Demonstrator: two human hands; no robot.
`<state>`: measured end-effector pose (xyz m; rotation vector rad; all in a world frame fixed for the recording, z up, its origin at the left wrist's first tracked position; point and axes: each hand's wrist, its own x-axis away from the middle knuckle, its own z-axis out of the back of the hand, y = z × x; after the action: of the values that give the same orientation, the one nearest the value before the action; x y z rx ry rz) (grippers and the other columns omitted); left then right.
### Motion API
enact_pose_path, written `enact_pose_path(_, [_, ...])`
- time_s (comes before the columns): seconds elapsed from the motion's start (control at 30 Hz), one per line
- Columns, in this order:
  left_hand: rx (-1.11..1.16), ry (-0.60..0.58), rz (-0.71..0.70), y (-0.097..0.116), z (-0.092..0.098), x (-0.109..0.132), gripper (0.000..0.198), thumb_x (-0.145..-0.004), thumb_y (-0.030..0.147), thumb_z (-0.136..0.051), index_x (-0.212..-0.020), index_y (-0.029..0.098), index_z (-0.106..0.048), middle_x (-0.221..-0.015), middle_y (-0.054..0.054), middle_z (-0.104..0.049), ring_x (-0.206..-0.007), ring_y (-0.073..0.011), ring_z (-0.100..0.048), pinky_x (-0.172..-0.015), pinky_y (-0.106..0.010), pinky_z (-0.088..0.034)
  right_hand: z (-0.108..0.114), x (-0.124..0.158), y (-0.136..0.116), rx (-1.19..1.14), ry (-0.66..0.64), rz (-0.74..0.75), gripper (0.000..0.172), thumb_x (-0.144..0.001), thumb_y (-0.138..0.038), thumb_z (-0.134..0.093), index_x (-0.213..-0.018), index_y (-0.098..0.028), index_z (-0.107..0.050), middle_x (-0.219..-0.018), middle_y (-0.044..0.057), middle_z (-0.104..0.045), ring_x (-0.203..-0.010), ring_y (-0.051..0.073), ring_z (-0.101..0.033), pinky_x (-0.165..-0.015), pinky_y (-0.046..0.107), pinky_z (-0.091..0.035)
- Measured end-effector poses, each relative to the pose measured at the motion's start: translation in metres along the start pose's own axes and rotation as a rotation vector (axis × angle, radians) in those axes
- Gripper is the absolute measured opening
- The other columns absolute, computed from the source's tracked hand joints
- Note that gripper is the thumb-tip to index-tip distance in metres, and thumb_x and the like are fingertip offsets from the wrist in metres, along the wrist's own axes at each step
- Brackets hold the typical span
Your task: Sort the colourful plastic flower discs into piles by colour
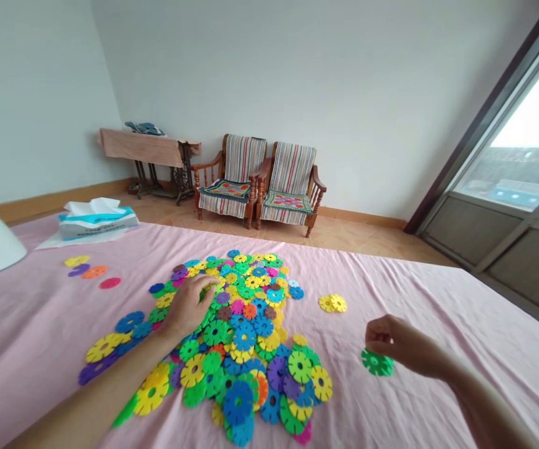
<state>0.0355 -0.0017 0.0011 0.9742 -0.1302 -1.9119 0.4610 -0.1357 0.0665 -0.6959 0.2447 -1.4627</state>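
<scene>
On my feed, the left hand (187,308) is curled over the pile of notched plastic discs (244,338), mostly at its 1 to 5 o'clock; can't tell if it's gripping one. Two yellow discs (333,303) sit at its 3. Then my right hand (402,337), fingers curled, green disc (378,364) just below at 7; can't tell if it's pinched.

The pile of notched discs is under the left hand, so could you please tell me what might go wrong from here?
The left hand is over the loosely overlapping pile, so reaching in might make it slide or scatter. The right hand is close to the green disc; a stray nudge could push it toward the yellow discs. The pink cloth is creased, so a tug on it might shift everything lying there.
</scene>
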Motion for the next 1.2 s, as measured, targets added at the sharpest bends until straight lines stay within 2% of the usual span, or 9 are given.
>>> enact_pose_path(0.1, [-0.005, 0.009, -0.002, -0.001, -0.001, 0.0, 0.022, -0.085, 0.028, -0.047, -0.093, 0.02, -0.066, -0.098, -0.006, -0.069, -0.097, -0.0247, -0.061, -0.09, -0.04, -0.046, 0.004, 0.003, 0.012, 0.01, -0.028, -0.032, 0.015, -0.071, -0.024, -0.053, -0.063, -0.016, -0.063, -0.063, 0.003, -0.063, -0.061, 0.014, -0.056, -0.057, 0.023, -0.038])
enact_pose_path(0.2, [-0.007, 0.009, -0.009, -0.001, -0.001, 0.0, 0.022, -0.085, 0.028, -0.047, -0.093, 0.02, -0.066, -0.098, -0.006, -0.069, -0.096, -0.0241, -0.062, -0.089, -0.039, -0.046, -0.001, -0.001, 0.007, 0.105, 0.095, -0.086, 0.015, -0.071, -0.022, -0.052, -0.07, -0.016, -0.066, -0.067, 0.004, -0.065, -0.065, 0.016, -0.058, -0.058, 0.025, -0.039])
enact_pose_path(0.27, [-0.008, 0.006, -0.015, -0.001, -0.001, 0.0, 0.022, -0.086, 0.028, -0.046, -0.092, 0.02, -0.066, -0.098, -0.006, -0.069, -0.096, -0.0239, -0.062, -0.089, -0.039, -0.046, -0.009, -0.002, -0.009, 0.141, 0.14, -0.072, 0.015, -0.073, -0.022, -0.051, -0.071, -0.017, -0.065, -0.069, 0.004, -0.065, -0.068, 0.016, -0.059, -0.061, 0.025, -0.039])
enact_pose_path(0.5, [-0.014, 0.003, -0.024, 0.0, 0.0, 0.0, 0.022, -0.086, 0.028, -0.046, -0.094, 0.02, -0.066, -0.098, -0.006, -0.068, -0.096, -0.0241, -0.062, -0.089, -0.04, -0.046, -0.056, 0.009, -0.077, 0.154, -0.05, 0.109, 0.021, -0.065, -0.02, -0.06, -0.086, -0.02, -0.056, -0.085, 0.001, -0.062, -0.078, 0.016, -0.056, -0.067, 0.026, -0.037])
enact_pose_path(0.67, [-0.009, -0.001, -0.022, 0.0, 0.0, 0.0, 0.023, -0.086, 0.028, -0.046, -0.093, 0.02, -0.065, -0.098, -0.007, -0.068, -0.097, -0.0239, -0.062, -0.09, -0.04, -0.046, -0.069, 0.004, -0.078, 0.185, -0.054, 0.08, 0.023, -0.063, -0.024, -0.063, -0.082, -0.021, -0.051, -0.082, 0.0, -0.058, -0.076, 0.016, -0.052, -0.063, 0.025, -0.033])
enact_pose_path(0.83, [-0.004, -0.001, -0.012, 0.0, 0.0, 0.0, 0.022, -0.085, 0.028, -0.047, -0.094, 0.02, -0.065, -0.098, -0.007, -0.069, -0.096, -0.0239, -0.062, -0.09, -0.04, -0.047, -0.051, -0.006, -0.066, 0.106, -0.094, 0.139, 0.008, -0.068, -0.022, -0.057, -0.076, -0.02, -0.055, -0.077, -0.001, -0.057, -0.073, 0.014, -0.051, -0.062, 0.024, -0.034])
enact_pose_path(0.97, [-0.001, -0.003, -0.005, 0.001, 0.001, 0.0, 0.022, -0.085, 0.028, -0.047, -0.093, 0.02, -0.066, -0.098, -0.007, -0.069, -0.097, -0.0244, -0.062, -0.09, -0.041, -0.046, -0.033, -0.037, -0.038, -0.002, 0.115, 0.166, 0.01, -0.075, -0.024, -0.05, -0.074, -0.018, -0.058, -0.066, -0.001, -0.058, -0.062, 0.013, -0.052, -0.056, 0.024, -0.035])
enact_pose_path(1.1, [0.004, -0.005, -0.003, 0.003, 0.002, 0.0, 0.022, -0.085, 0.027, -0.046, -0.091, 0.02, -0.066, -0.098, -0.007, -0.069, -0.096, -0.0243, -0.062, -0.089, -0.041, -0.047, -0.024, -0.078, -0.007, -0.091, 0.466, -0.001, 0.012, -0.072, -0.026, -0.053, -0.073, -0.017, -0.062, -0.06, 0.0, -0.061, -0.059, 0.014, -0.057, -0.054, 0.024, -0.039])
enact_pose_path(1.2, [0.007, -0.009, -0.002, 0.003, 0.002, 0.0, 0.022, -0.086, 0.028, -0.046, -0.092, 0.02, -0.066, -0.098, -0.007, -0.068, -0.097, -0.024, -0.062, -0.089, -0.04, -0.047, -0.022, -0.1, 0.006, -0.126, 0.568, -0.053, 0.017, -0.072, -0.025, -0.053, -0.08, -0.016, -0.066, -0.061, 0.002, -0.065, -0.061, 0.016, -0.061, -0.055, 0.024, -0.043])
